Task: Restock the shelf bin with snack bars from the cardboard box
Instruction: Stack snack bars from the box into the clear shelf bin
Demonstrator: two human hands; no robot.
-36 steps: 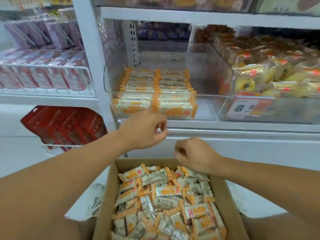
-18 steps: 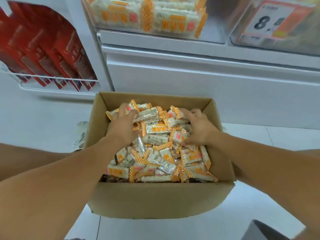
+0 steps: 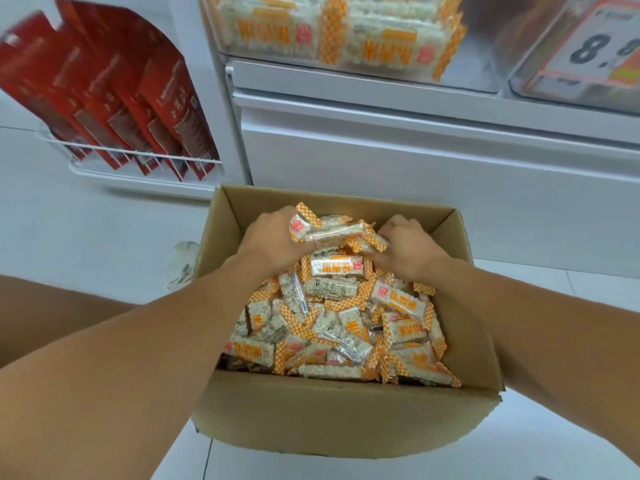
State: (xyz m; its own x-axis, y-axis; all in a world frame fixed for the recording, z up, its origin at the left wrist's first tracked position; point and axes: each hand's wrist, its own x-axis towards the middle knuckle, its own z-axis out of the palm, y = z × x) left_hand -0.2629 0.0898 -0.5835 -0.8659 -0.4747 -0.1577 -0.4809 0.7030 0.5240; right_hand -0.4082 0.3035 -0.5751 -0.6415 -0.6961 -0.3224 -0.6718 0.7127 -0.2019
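Note:
An open cardboard box (image 3: 332, 417) on the floor is heaped with snack bars (image 3: 343, 327) in clear wrappers with orange checked ends. My left hand (image 3: 270, 244) and my right hand (image 3: 412, 247) are over the far end of the box, pressed together on a bunch of snack bars (image 3: 332, 232) lifted slightly above the heap. At the top of the view, the clear shelf bin (image 3: 460, 81) holds neat rows of the same bars (image 3: 332, 32).
A wire rack (image 3: 138, 164) at the left holds red packets (image 3: 114, 88). A price label (image 3: 595, 46) fronts the neighbouring bin at the right. White shelf base (image 3: 415, 161) stands behind the box; pale floor tiles surround it.
The view tilted down from the shelf to the box. Both hands dropped from the shelf edge into the box and have closed together on a bunch of bars, raising it.

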